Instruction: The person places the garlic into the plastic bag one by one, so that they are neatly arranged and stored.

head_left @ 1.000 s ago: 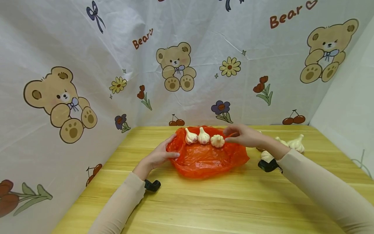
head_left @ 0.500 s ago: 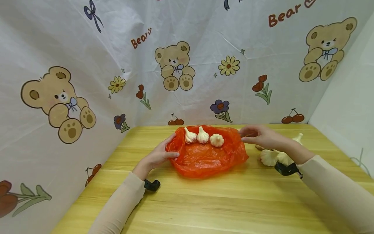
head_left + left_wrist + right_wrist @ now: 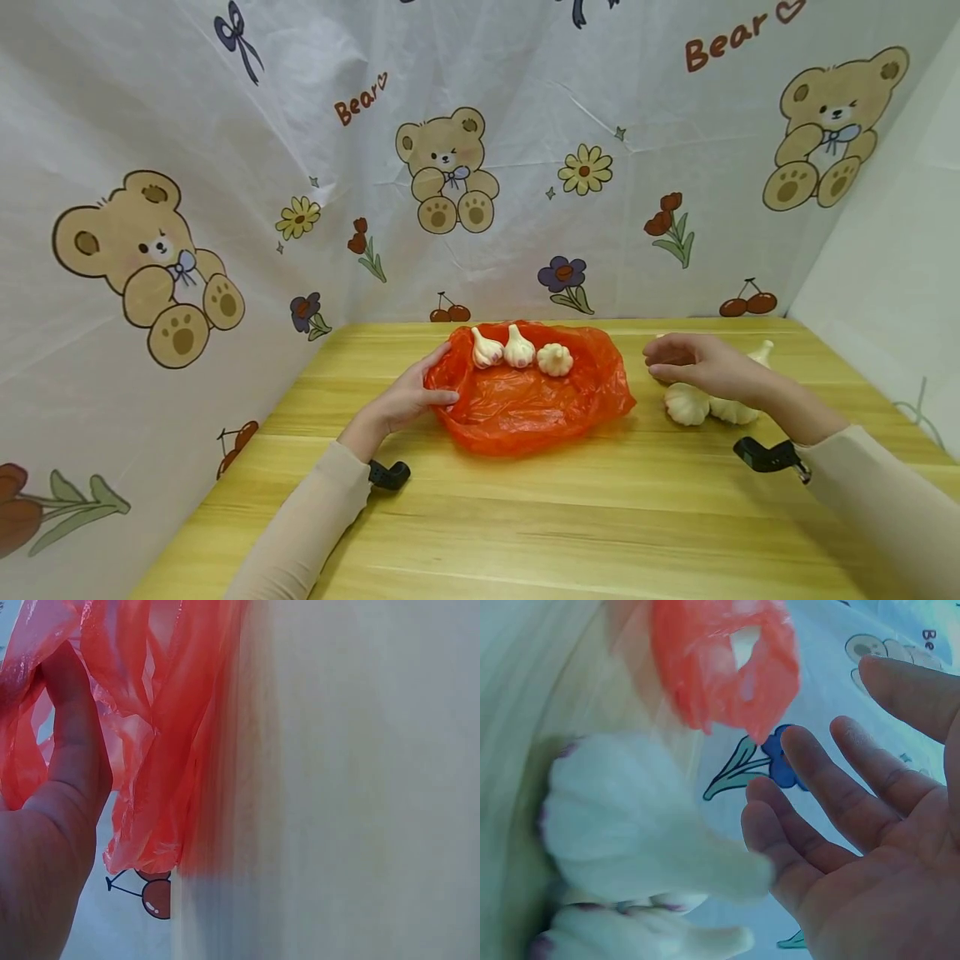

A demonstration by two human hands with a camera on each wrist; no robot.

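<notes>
A red plastic bag [image 3: 517, 404] lies spread with its mouth facing up, and three garlic bulbs [image 3: 555, 360] rest in a row along its far side. At the bag's left edge my left hand [image 3: 401, 404] grips the plastic between thumb and fingers; the left wrist view shows the thumb [image 3: 75, 742] against the red film. My right hand [image 3: 701, 364] hovers above several garlic bulbs [image 3: 686, 404] to the right of the bag, holding nothing. In the right wrist view its fingers are spread and relaxed beside a large bulb [image 3: 622, 817].
The wooden table [image 3: 525, 533] reaches back to a white curtain [image 3: 517, 275] printed with bears and flowers. A plain white wall [image 3: 892, 275] stands on the right, with a thin cable [image 3: 921, 412] near the table's right edge.
My right hand has moved right, away from the bag and the bulb at the right end of the row, to above the loose bulbs. My left hand has kept its hold.
</notes>
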